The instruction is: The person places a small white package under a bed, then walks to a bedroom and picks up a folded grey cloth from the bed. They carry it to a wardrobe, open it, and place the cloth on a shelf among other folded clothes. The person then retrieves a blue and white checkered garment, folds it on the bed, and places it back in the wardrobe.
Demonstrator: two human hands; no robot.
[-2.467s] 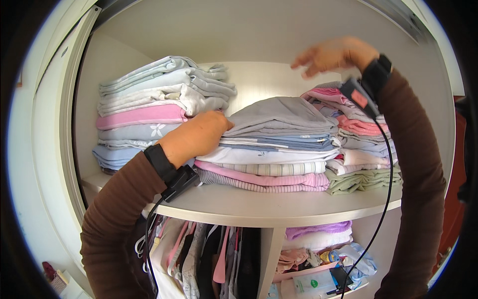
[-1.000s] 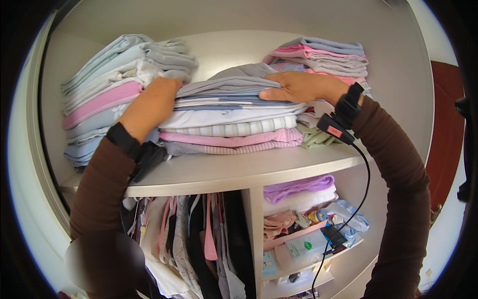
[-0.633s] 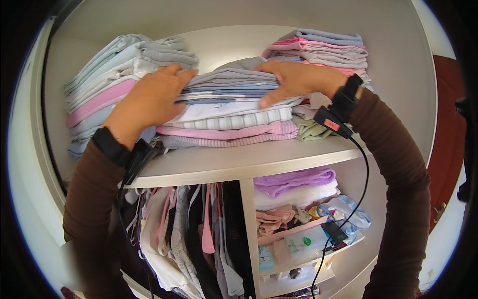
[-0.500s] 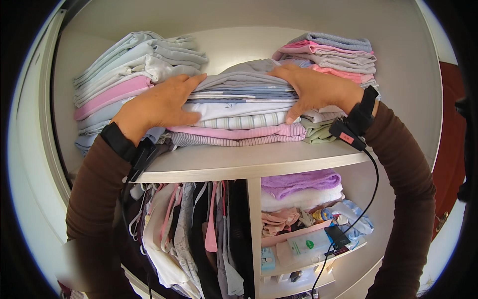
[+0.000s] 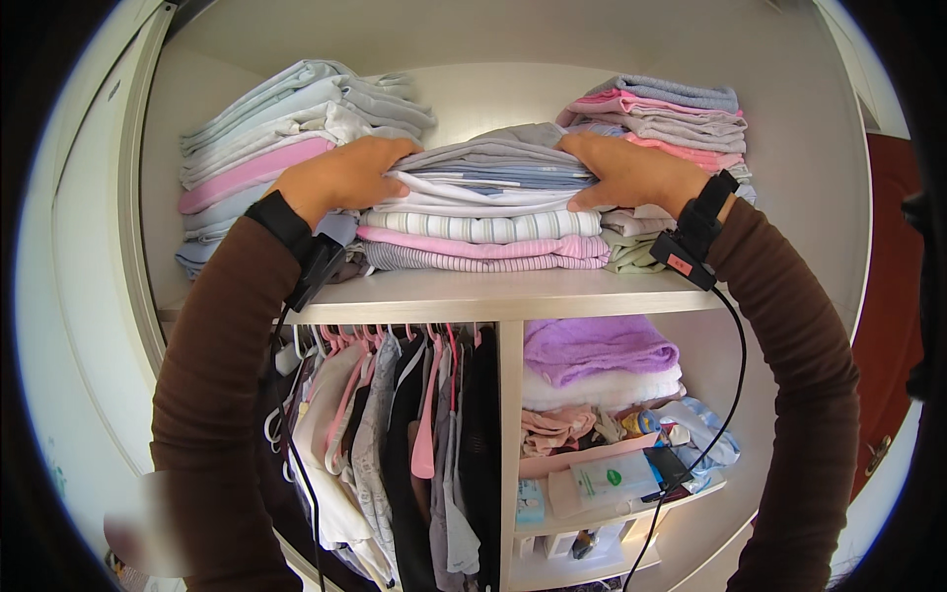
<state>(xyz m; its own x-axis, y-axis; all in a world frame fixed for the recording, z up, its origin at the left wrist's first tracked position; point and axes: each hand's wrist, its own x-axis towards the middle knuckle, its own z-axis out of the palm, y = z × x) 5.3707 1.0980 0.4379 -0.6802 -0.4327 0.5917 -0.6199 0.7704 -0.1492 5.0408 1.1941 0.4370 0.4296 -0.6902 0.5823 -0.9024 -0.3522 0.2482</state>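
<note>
**Your left hand (image 5: pixel 347 180) and right hand (image 5: pixel 639 176) clasp the upper layers (image 5: pixel 493 158) of the middle stack (image 5: pixel 483 229)**

You cannot see how far your fingers reach behind the fabric; the back of the middle stack is out of sight, so its depth is hard to judge. Your left hand and forearm cover part of the left stack (image 5: pixel 286 123), and your right hand and wrist block the lower part of the right stack (image 5: pixel 671 118). Below the shelf (image 5: pixel 434 304), your left sleeve (image 5: pixel 217 395) overlaps the hanging clothes (image 5: pixel 370 454), which run off the bottom edge. A blurred patch at lower left cannot be made out. The small items around the pale packet (image 5: pixel 612 477), below the purple cloth (image 5: pixel 597 347), are jumbled and partly crossed by the black cable (image 5: pixel 743 355).

The upper layers, grey over blue and white, lie between your two hands, one at each end. Each of your hands is curved around its end, thumb in front and lower, fingers higher up, with the fabric between them; how hard they squeeze, you cannot tell. Directly beneath are the striped white cloth (image 5: pixel 483 228) and pink folds (image 5: pixel 483 245), which rest on the shelf between the left and right stacks.
</note>
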